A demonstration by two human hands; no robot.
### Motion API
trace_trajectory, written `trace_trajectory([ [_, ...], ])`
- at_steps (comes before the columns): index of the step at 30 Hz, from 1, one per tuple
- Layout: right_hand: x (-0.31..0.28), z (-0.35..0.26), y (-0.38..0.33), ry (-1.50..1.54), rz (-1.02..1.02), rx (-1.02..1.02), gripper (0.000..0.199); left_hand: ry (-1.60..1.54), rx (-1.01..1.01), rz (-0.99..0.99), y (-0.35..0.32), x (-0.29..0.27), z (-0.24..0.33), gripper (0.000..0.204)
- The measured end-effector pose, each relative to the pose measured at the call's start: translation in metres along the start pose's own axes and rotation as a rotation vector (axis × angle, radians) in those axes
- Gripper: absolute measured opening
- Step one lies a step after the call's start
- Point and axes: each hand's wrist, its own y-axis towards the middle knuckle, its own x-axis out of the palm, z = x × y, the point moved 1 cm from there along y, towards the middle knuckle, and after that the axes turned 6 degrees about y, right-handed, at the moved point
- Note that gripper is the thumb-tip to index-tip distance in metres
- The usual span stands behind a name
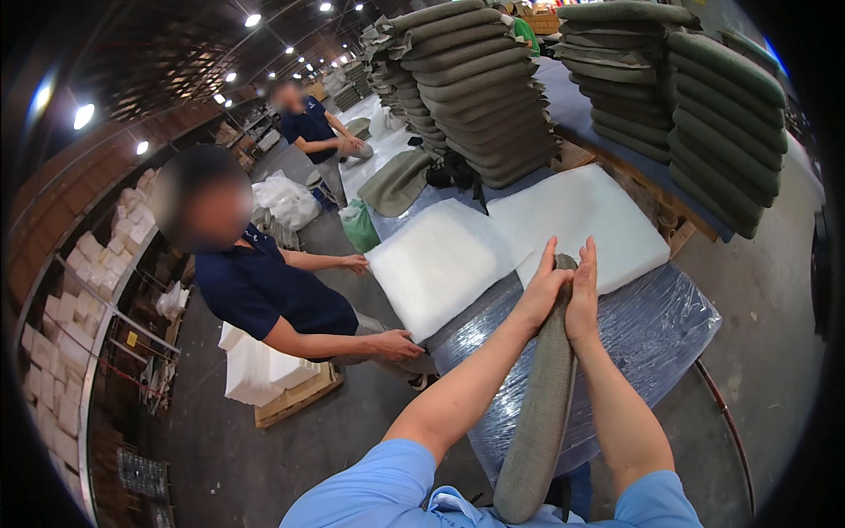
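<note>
A long grey-green padded cushion is pressed between the two hands, its length running from the person's chest in the lower middle of the view up and away to the hands near the centre. The left hand is laid flat against the cushion's left side near its far end, its fingers stretched out straight and held together, not curled around anything. The right hand is set flat against the right side in the same way, its fingers extended and pointing away from the body, so the far end of the cushion is clamped between the two palms rather than gripped. Below the cushion a table wrapped in shiny clear film over dark blue is seen, and on it, just beyond the fingertips, two white foam slabs are laid side by side. Further back, tall stacks of grey-green cushions are piled. To the left a co-worker in a dark blue shirt is bent toward the nearer white slab, one hand at its far corner and one at its near edge. Beside that person a pallet of white foam blocks is set on the floor
</note>
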Motion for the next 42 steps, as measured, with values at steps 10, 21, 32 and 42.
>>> trace_trajectory([
  [10, 0.016, 0.020, -0.015, -0.047, -0.019, 0.028, 0.070, -0.150, -0.010, -0.035, -0.020, -0.035, -0.009, 0.083],
  [21, 0.001, 0.002, -0.017, -0.124, 0.102, -0.022, 0.060, 0.507, 0.072, 0.307, -0.008, -0.011, -0.012, 0.074],
  [32, -0.017, -0.035, -0.078, 0.119, -0.146, 0.024, 0.053, 0.253, 0.130, 0.019, -0.100, 0.003, -0.016, 0.069],
  [42, -0.013, -0.033, -0.068, 0.194, -0.139, 0.135, 0.055, 0.300, 0.138, 0.006, -0.092, 0.003, -0.013, 0.081],
])
